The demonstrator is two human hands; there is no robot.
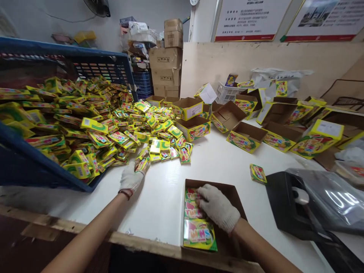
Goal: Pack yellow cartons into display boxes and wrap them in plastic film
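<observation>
My left hand (131, 177), in a white knit glove, is closed around small yellow-green printed boxes (142, 164) at the near edge of the pile. An open display carton (236, 197) with a brown inside lies in front of me. Along its left side, small boxes (200, 234) lie flat in a row, printed sides up. My right hand (217, 206), also gloved, reaches into the carton with curled fingers at the upper small boxes (192, 208). Its fingertips are partly hidden, but they appear to grip one of these boxes.
A tipped blue crate (113, 60) spills a large heap of small boxes (96, 125) onto the white table (162, 189). Several open cartons (246, 138) stand behind. On the right are a single small box (258, 173), a black device (284, 204) and clear plastic bags (327, 197).
</observation>
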